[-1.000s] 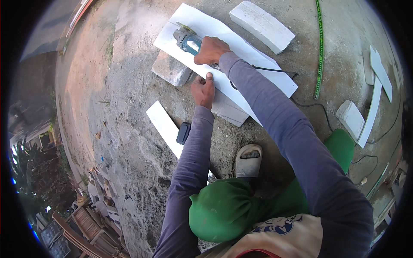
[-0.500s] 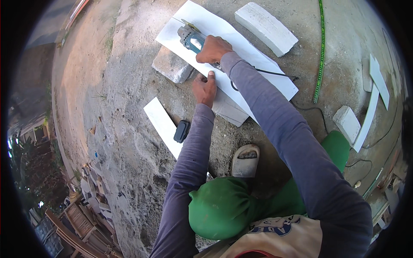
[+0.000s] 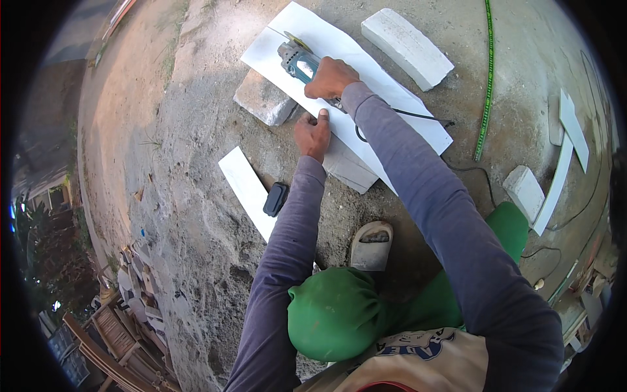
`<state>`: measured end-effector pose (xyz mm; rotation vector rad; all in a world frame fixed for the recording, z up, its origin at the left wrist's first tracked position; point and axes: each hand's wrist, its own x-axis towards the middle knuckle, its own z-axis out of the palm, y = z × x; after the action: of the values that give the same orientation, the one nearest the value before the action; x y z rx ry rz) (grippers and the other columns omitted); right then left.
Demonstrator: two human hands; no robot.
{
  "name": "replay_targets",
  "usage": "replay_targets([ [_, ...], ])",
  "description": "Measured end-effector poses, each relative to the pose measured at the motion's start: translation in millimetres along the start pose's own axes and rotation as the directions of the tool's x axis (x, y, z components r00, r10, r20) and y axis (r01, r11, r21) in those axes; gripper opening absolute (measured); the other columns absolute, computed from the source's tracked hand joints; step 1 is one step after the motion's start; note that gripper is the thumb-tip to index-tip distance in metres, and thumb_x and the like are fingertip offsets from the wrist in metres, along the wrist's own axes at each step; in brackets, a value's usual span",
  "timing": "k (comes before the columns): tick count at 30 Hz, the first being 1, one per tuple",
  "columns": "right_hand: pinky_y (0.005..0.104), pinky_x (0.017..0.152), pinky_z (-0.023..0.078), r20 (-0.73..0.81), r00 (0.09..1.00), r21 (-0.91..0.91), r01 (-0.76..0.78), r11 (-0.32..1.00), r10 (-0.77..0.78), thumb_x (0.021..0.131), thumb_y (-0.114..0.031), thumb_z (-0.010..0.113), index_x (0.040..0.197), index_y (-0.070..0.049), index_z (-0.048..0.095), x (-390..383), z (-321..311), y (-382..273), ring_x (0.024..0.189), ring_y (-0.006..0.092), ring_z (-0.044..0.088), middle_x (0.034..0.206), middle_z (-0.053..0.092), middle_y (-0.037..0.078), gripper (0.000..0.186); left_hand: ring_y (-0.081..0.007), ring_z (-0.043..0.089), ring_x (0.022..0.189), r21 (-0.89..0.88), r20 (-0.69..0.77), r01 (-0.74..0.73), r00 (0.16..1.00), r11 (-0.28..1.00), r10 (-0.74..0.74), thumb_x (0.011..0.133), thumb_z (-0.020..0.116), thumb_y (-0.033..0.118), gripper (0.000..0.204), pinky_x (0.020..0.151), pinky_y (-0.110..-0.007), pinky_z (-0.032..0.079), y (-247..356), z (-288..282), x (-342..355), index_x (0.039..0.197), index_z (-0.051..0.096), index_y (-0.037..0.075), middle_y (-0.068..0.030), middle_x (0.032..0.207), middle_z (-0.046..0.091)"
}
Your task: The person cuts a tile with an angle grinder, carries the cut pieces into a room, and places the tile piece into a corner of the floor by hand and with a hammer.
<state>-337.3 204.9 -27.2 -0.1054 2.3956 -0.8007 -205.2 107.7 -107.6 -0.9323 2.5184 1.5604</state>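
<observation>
A large white board (image 3: pixel 411 130) lies across two pale blocks (image 3: pixel 260 98). My right hand (image 3: pixel 332 78) is closed round the body of a teal angle grinder (image 3: pixel 295 60). Its disc (image 3: pixel 299 40) meets the board's upper left part, where a thin dark line runs. My left hand (image 3: pixel 312 136) grips the board's near edge just below, thumb on top and fingers partly hidden underneath. A black cord (image 3: pixel 418 114) runs from the grinder across the board and onto the ground.
Another block (image 3: pixel 406 49) and a green tape-like strip (image 3: pixel 486 91) lie right of the board. Narrow white offcuts (image 3: pixel 555 186) rest beside a small block (image 3: pixel 522 189). A black case (image 3: pixel 275 199) sits on another white strip (image 3: pixel 241 183). My sandalled foot (image 3: pixel 371 245) is below; rubble and wooden pieces (image 3: pixel 117 333) lie lower left.
The view has shifted slightly, carrying the board and both hands a little rightward in the picture. The grinder appears to have moved slightly relative to the board; both grips are unchanged.
</observation>
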Motion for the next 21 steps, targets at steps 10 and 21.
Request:
replay_targets([
  [10, 0.0383, 0.096, 0.056, -0.01, 1.0, 0.018, 0.01, 1.0, -0.01, 0.065, -0.028, 0.076, 0.113, 0.002, 0.072, -8, 0, 9, 0.109, 0.0347, 0.071, 0.115, 0.073, 0.023, 0.057, -0.0203, 0.069, 0.074, 0.051, -0.035, -0.047, 0.998, 0.998, 0.049, 0.091, 0.072, 0.03, 0.034, 0.072, -0.036, 0.052, -5, 2, 4, 0.097, 0.073, -0.004, -0.0141, 0.082, 0.075],
  [21, 0.0391, 0.097, 0.055, -0.007, 1.0, 0.002, 0.004, 1.0, -0.004, 0.067, -0.03, 0.077, 0.116, -0.001, 0.072, -14, 0, 18, 0.112, 0.0342, 0.07, 0.119, 0.072, 0.021, 0.057, -0.0172, 0.066, 0.071, -0.001, -0.031, -0.067, 0.997, 0.998, 0.067, 0.091, 0.072, 0.03, 0.035, 0.069, -0.035, 0.051, -9, 3, 5, 0.093, 0.072, -0.005, -0.0129, 0.078, 0.073],
])
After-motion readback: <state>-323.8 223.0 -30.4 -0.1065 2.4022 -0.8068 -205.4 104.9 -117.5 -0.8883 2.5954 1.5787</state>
